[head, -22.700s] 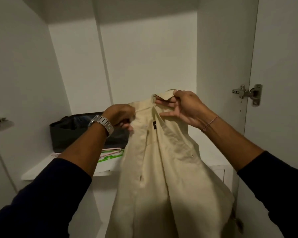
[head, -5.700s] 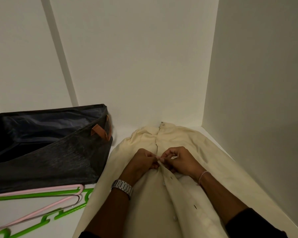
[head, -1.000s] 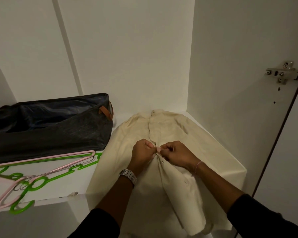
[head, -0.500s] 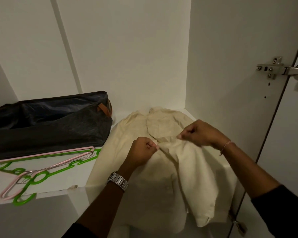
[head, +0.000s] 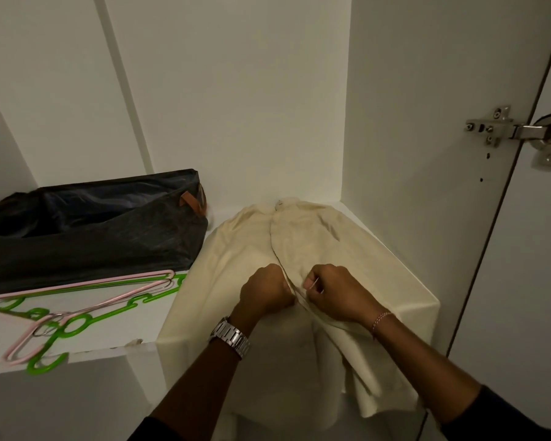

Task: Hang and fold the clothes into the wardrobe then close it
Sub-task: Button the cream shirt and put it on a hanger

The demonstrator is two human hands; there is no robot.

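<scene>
Cream shirt lies collar-to-twelve on the shelf (hem drooping over the six o'clock edge), creased; left hand and right hand fingers pinch its front placket.

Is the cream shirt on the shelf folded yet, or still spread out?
Spread out. The cream button-up shirt lies flat, its lower part hanging over the white shelf edge; both hands pinch its front.

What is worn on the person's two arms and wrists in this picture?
Both forearms are bare, with dark sleeves pushed up toward the elbows. The left hand has a silver metal link watch at its wrist. The right hand has a thin pink and white cord bracelet at its wrist.
</scene>
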